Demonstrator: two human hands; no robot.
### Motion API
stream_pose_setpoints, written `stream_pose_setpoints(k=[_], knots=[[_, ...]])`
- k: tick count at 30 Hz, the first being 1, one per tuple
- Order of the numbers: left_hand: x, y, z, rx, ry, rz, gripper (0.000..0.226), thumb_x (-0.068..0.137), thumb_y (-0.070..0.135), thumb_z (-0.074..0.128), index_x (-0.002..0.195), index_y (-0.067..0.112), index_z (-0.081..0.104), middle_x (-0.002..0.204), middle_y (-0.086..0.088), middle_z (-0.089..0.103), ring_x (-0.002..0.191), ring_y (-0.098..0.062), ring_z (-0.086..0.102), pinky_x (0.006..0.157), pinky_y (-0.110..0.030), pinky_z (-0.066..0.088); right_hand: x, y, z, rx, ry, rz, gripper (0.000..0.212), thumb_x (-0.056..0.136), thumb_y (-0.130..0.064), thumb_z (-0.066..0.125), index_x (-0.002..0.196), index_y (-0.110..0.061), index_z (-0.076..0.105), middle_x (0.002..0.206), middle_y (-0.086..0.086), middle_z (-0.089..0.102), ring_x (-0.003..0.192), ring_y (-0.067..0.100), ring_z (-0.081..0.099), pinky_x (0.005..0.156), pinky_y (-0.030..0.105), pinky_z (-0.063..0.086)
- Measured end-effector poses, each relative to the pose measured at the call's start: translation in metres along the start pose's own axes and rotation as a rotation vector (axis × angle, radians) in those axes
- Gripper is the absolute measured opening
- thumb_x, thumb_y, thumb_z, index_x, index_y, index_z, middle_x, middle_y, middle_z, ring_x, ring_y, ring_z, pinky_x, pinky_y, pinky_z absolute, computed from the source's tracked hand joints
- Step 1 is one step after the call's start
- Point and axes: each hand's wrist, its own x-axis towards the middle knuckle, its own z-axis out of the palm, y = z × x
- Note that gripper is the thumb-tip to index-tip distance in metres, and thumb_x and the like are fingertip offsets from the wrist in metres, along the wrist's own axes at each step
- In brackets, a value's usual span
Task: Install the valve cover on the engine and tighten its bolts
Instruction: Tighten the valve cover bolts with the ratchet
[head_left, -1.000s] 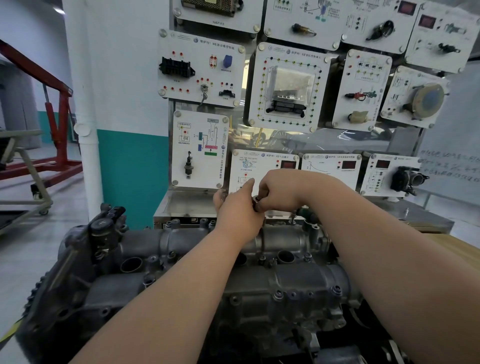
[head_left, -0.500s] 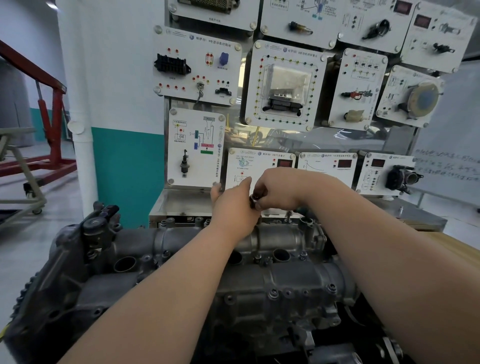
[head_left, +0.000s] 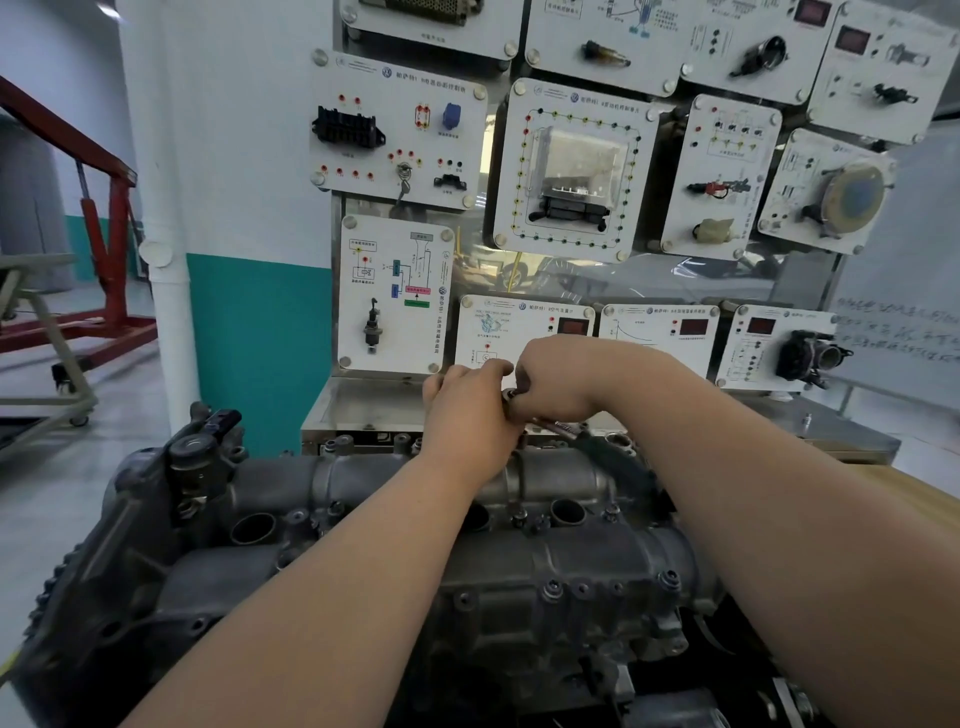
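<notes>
The grey metal valve cover (head_left: 550, 483) lies on top of the engine (head_left: 519, 613), with several bolts along its edges. Both hands meet over the cover's far edge. My right hand (head_left: 563, 382) grips the chrome head of a ratchet wrench (head_left: 621, 465), whose black handle slants down to the right under my wrist. My left hand (head_left: 467, 413) curls around the tool just below the head, thumb against it. Its fingers and the bolt under the tool are hidden.
Behind the engine stands a board of white training panels (head_left: 566, 171) over a steel tray (head_left: 363, 405). A white pipe (head_left: 166, 260) and a red engine hoist (head_left: 104, 223) are at the left. A wooden tabletop (head_left: 914, 493) shows at the right.
Both hands stay at the same spot on the cover's far edge. The wrench's black handle, hidden before, now shows below my right wrist.
</notes>
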Motion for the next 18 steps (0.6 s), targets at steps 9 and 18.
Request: stream_pose_setpoints(k=[9, 18], knots=[[-0.001, 0.000, 0.004, -0.052, -0.028, -0.033, 0.053, 0.080, 0.033, 0.060, 0.131, 0.030, 0.046, 0.110, 0.006, 0.061, 0.117, -0.018, 0.038, 0.088, -0.029, 0.020, 0.002, 0.007, 0.008, 0.040, 0.076, 0.003, 0.042, 0.086, -0.045, 0.056, 0.065, -0.009, 0.060, 0.064, 0.005, 0.058, 0.058, 0.017, 0.049, 0.051, 0.029, 0.032], [-0.001, -0.006, -0.003, -0.001, -0.014, -0.095, 0.025, 0.083, 0.014, 0.056, 0.106, 0.018, 0.062, 0.129, 0.001, 0.039, 0.116, -0.023, 0.028, 0.089, -0.031, 0.025, 0.009, -0.002, 0.020, 0.037, 0.149, 0.093, 0.044, 0.086, -0.051, 0.044, 0.060, -0.017, 0.052, 0.063, -0.001, 0.053, 0.060, 0.013, 0.050, 0.052, 0.027, 0.031]])
